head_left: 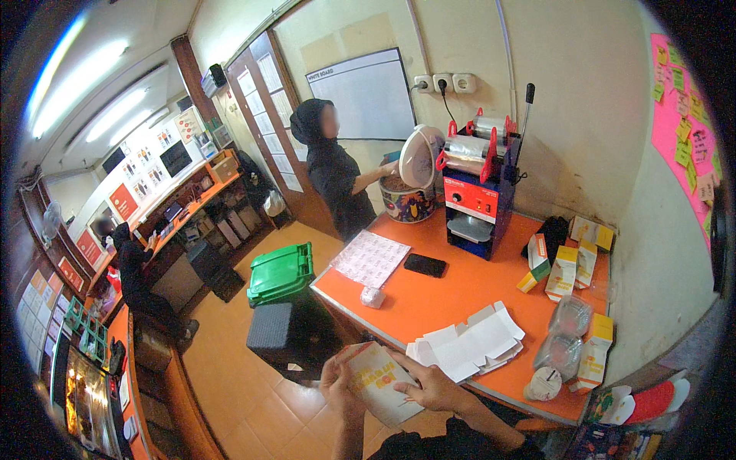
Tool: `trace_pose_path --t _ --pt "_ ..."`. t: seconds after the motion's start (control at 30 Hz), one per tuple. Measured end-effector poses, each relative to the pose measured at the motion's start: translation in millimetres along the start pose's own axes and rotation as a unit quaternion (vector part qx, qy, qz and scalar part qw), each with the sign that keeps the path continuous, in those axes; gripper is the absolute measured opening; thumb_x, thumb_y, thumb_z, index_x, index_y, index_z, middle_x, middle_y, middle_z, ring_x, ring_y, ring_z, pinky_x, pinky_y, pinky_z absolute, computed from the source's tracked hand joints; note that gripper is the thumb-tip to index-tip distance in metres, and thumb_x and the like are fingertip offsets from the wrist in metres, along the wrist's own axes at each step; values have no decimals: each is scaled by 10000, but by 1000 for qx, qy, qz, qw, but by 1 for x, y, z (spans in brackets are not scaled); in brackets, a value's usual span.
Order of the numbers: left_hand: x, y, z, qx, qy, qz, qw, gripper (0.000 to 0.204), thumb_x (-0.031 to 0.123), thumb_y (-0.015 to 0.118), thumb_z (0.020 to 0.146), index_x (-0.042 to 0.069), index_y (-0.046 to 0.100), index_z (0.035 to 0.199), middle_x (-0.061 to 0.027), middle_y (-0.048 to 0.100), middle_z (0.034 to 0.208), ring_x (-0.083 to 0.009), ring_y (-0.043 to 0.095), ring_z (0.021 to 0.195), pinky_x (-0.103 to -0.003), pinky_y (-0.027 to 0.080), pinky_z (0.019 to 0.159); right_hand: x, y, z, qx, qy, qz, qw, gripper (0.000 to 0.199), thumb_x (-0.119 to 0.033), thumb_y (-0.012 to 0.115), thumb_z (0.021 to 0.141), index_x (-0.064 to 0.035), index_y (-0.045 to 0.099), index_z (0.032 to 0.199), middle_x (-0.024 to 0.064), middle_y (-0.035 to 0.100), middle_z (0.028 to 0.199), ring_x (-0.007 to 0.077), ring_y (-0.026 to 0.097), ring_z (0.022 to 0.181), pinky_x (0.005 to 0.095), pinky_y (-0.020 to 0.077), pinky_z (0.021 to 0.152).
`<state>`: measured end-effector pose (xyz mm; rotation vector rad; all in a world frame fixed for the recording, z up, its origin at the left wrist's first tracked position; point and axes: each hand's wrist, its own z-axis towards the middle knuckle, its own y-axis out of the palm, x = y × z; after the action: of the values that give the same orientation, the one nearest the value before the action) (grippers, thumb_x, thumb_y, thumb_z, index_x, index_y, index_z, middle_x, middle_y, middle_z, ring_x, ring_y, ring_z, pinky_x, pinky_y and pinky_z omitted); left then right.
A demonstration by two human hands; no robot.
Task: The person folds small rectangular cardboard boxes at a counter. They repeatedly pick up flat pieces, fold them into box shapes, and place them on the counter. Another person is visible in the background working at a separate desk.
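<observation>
Between my two hands is a white carton [381,389] with yellow and orange print, and it looks folded flat. My left hand [337,382] grips its left edge, fingers closed round it. On the opposite edge, my right hand [429,386] holds it with the thumb lying across the printed face. Just beyond my right hand, flat white carton blanks [471,341] lie overlapping on the orange table [353,307]. Several printed yellow-and-white boxes [563,268] stand or lean at the table's right side.
A cup-sealing machine [479,192] stands at the back, near a phone [425,265], a printed sheet [370,258] and a crumpled wrapper [372,297]. Clear plastic containers [571,316] sit right. A co-worker [337,176] reaches into a tub [409,201]. Left are a green-lidded bin [280,272] and dark crate [284,330].
</observation>
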<state>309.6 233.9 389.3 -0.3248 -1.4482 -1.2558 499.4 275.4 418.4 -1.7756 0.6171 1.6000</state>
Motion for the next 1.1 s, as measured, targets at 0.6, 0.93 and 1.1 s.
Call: trace_pose_path --t 0.6,0.93,1.1 --pt "-2 -16 -9 -290 -90 -41 952 224 171 682 910 -29 752 837 -226 730 947 -295 713 912 -399 571 845 -2 -45 -15 69 -261 -44 962 414 -23 842 664 -123 758 1056 37 626 919 179 619 875 290 485 798" --pt "19 -12 -5 -351 -102 285 886 819 239 763 867 103 318 1541 -102 264 1595 -292 276 1480 -486 264 1192 8 -141 -32 554 -28 -474 684 664 -199 724 876 -263 468 1485 246 374 1467 403 428 1309 472 454 1016" --pt "12 -13 -17 -357 -105 316 873 534 215 693 931 78 511 1414 -84 363 1497 -250 358 1422 -451 345 1160 71 -108 10 382 -34 -499 777 649 -404 701 876 -197 500 1457 303 261 1547 511 213 1448 722 115 1132"
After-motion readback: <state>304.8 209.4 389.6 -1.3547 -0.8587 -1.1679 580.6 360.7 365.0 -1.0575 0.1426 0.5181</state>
